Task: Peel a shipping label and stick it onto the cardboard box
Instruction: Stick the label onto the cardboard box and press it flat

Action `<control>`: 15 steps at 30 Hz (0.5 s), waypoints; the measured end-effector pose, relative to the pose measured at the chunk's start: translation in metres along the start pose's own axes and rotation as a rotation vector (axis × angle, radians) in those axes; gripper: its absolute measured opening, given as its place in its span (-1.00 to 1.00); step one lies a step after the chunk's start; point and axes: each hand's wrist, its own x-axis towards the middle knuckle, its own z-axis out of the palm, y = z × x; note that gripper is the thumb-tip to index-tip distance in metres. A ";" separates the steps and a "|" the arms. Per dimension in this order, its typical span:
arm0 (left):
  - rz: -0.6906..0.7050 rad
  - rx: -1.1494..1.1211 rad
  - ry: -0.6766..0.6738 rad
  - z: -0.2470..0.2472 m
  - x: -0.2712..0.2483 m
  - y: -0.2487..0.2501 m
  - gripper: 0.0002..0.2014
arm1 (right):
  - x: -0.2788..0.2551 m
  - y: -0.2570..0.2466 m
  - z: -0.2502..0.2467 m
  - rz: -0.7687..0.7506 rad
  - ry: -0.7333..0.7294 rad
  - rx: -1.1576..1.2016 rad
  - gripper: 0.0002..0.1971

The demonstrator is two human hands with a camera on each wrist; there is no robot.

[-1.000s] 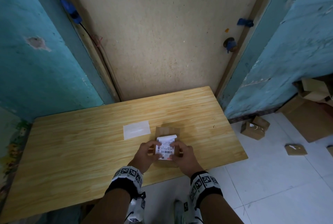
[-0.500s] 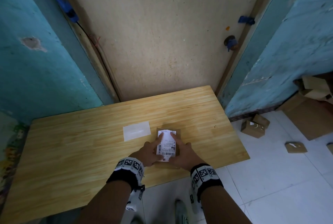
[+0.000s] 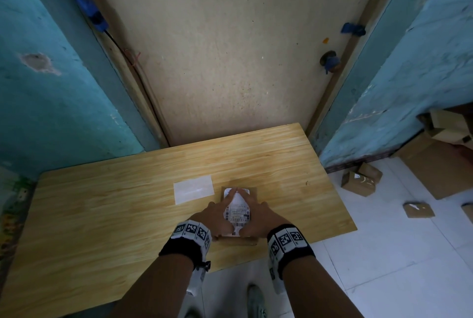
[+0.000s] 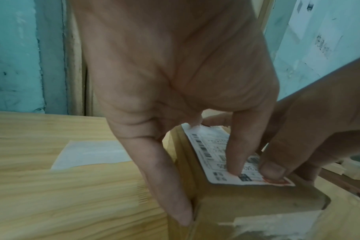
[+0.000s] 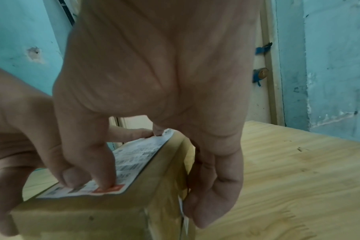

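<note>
The shipping label (image 3: pixel 237 211) lies flat on top of the cardboard box (image 3: pixel 252 191), which sits near the front edge of the counter (image 3: pixel 102 210). Both hands are spread over it. The left hand (image 3: pixel 215 218) has its thumb pressed on the label's near end, a forefinger reaching to the far end, and another finger running down the box's left side. The right hand (image 3: pixel 258 218) mirrors it — thumb beside the left thumb at the red-marked corner, a fingertip at the far end, the other fingers down the right side. Neither grip is closed round anything: the fingers are mostly straight, pressing rather than pinching. That spread looks deliberate, since the side fingers brace the light box while the thumbs and forefingers press the label down from end to end.

A blank white backing sheet (image 3: pixel 193 189) lies on the counter just left of the box — so peeling looks done, and only smoothing remains. More small boxes (image 3: pixel 361 182) lie on the floor to the right.
</note>
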 end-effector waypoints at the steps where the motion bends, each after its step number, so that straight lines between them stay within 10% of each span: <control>1: 0.005 -0.017 -0.012 -0.002 -0.002 0.001 0.12 | 0.001 0.001 0.001 -0.008 0.006 0.014 0.21; 15: 0.069 -0.276 0.027 0.002 -0.018 -0.009 0.17 | -0.007 0.020 0.003 -0.132 0.090 0.222 0.23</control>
